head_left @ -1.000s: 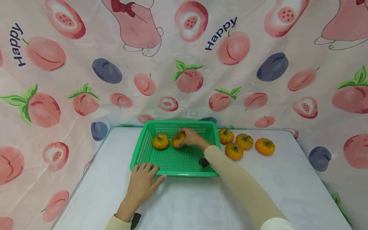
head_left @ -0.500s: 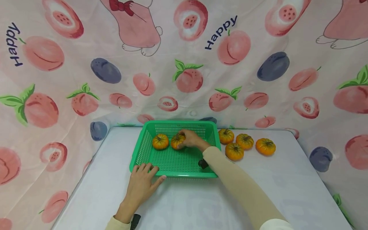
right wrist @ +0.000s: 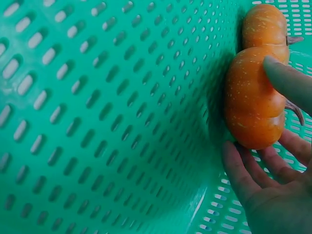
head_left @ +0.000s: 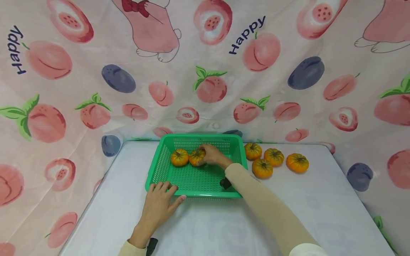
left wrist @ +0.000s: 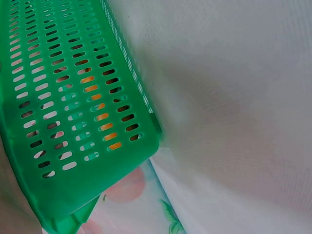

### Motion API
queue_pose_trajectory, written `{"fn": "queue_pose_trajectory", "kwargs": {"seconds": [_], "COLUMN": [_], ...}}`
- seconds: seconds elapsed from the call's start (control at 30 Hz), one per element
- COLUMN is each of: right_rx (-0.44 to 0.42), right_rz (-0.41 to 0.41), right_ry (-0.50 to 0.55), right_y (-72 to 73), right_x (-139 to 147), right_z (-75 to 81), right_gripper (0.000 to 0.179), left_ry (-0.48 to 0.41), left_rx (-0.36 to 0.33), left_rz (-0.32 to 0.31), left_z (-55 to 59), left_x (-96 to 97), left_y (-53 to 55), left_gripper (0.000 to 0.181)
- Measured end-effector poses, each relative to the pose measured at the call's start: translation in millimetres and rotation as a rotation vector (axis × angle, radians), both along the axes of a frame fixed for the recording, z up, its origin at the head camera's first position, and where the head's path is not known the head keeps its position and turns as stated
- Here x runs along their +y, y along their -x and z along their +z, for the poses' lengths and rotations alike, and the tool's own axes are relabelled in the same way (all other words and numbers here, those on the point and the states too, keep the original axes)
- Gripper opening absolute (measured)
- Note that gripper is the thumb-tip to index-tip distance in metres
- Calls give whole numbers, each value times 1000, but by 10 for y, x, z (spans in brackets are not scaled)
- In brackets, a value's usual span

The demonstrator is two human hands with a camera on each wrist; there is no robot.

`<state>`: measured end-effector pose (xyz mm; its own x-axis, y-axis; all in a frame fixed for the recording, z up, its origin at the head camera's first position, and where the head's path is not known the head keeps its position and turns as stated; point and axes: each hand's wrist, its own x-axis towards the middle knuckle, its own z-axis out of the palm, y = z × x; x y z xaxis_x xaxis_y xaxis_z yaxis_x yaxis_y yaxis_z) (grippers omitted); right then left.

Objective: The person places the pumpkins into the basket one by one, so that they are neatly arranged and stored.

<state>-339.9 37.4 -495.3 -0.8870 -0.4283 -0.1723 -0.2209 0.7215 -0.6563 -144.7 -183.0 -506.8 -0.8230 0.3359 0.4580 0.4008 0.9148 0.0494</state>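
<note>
My right hand (head_left: pixel 214 155) grips a small orange pumpkin (head_left: pixel 196 157) inside the green plastic basket (head_left: pixel 198 194). Seen from the right wrist, the thumb lies on the held pumpkin (right wrist: pixel 256 100) and the other fingers come round its lower side. Just left of it in the head view, a second pumpkin (head_left: pixel 179 157) sits on the basket floor. My left hand (head_left: pixel 157 206) rests on the basket's near left rim, fingers lying over the edge and thumb spread outside. The left wrist view mostly takes in the slotted basket wall (left wrist: pixel 53 195), with orange showing through some holes.
To the basket's right, several more pumpkins stand on the white-covered table (head_left: pixel 320 209), one of them a pumpkin (head_left: pixel 297 163) a little apart. A fruit-printed cloth (head_left: pixel 211 117) hangs behind the table.
The held pumpkin has shifted slightly left, narrowing the gap to the other pumpkin in the basket. My left hand stays on the rim.
</note>
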Motion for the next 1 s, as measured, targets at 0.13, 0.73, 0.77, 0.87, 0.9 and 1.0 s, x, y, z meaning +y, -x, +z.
{"fn": "queue_pose_trajectory", "kwargs": {"seconds": [0.13, 0.73, 0.77, 0.87, 0.9, 1.0], "right_rx": [15, 64, 65, 77, 88, 104], "right_rz": [19, 20, 18, 21, 24, 26], "right_ry": [-10, -69, -64, -48, -47, -36], "right_y": [0, -79, -90, -106, -102, -86], "right_x": [5, 147, 166, 218, 233, 271], "right_z": [17, 252, 274, 330, 344, 392], "right_gripper": [78, 75, 74, 73, 72, 70], "left_ry": [2, -9, -7, -10, -11, -15], "left_rx": [-11, -9, -7, -12, -13, -15], "left_rz": [3, 3, 5, 8, 8, 3], "left_z": [5, 5, 1, -1, -1, 0], "left_x": [0, 9, 7, -2, -4, -11], "left_y": [0, -3, -3, -3, -2, 2], "left_gripper": [40, 39, 39, 39, 39, 39]}}
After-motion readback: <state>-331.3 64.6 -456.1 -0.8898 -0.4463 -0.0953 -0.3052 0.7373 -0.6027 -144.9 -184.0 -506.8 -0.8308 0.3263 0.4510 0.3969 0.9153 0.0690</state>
